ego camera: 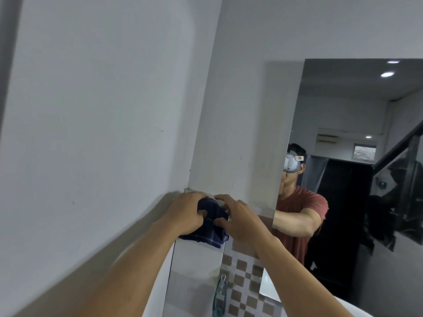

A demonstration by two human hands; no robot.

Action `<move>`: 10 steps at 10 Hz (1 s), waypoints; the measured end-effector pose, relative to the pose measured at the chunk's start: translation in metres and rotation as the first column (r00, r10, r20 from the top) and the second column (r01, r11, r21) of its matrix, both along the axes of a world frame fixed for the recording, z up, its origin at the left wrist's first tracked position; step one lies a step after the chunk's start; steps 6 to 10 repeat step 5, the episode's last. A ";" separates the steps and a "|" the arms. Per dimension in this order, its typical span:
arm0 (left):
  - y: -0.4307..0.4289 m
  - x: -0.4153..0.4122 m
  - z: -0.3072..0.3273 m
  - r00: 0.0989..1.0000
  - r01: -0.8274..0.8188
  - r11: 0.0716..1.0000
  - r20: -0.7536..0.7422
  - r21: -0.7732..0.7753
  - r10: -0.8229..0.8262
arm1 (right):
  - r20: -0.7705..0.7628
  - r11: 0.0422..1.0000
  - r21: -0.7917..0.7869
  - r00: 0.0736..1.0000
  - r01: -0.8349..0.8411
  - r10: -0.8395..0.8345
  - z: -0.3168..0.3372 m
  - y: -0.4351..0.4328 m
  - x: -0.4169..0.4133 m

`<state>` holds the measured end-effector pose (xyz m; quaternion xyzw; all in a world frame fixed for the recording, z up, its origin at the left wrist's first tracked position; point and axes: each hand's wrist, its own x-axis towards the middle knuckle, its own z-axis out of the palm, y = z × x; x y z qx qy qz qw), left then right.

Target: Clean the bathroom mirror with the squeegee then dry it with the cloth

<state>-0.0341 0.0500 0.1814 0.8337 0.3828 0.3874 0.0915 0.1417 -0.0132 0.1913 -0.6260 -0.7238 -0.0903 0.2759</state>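
A dark blue checked cloth (211, 235) is bunched against the top left corner of a narrow mirror panel (196, 261), next to the white wall. My left hand (186, 213) grips the cloth from the left, fingers curled into the fabric. From the right, my right hand (243, 223) holds it with the thumb pressed into the cloth and the fingers spread over its top. The large mirror (343, 124) at the right reflects a person in a red shirt. A translucent blue-green item (220, 294) hangs below the cloth; I cannot tell whether it is the squeegee.
The white side wall (103, 110) fills the left half of the view. Brown and grey checkered tiles (248, 284) show below my right forearm. A white basin rim (393, 308) curves along the bottom right corner.
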 end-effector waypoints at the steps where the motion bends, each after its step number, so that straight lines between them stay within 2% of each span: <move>1: 0.002 0.001 -0.014 0.990 0.055 0.998 0.130 0.025 -0.058 | -0.051 0.998 0.047 0.998 -0.033 0.036 -0.006 -0.002 0.000; 2: 0.007 0.002 -0.021 0.981 0.085 0.996 0.172 0.004 -0.084 | -0.086 0.996 0.066 0.994 -0.058 0.063 -0.011 -0.002 0.002; 4: 0.005 0.005 -0.027 0.974 0.099 0.995 0.207 -0.014 -0.094 | -0.082 0.997 0.078 0.996 -0.011 0.017 -0.014 -0.010 -0.004; 5: -0.001 0.005 -0.030 0.972 -0.009 0.998 0.235 0.065 -0.007 | -0.052 0.995 0.104 0.999 0.006 0.000 -0.015 -0.021 -0.009; 10: -0.001 0.005 -0.030 0.972 -0.009 0.998 0.235 0.065 -0.007 | -0.052 0.995 0.104 0.999 0.006 0.000 -0.015 -0.021 -0.009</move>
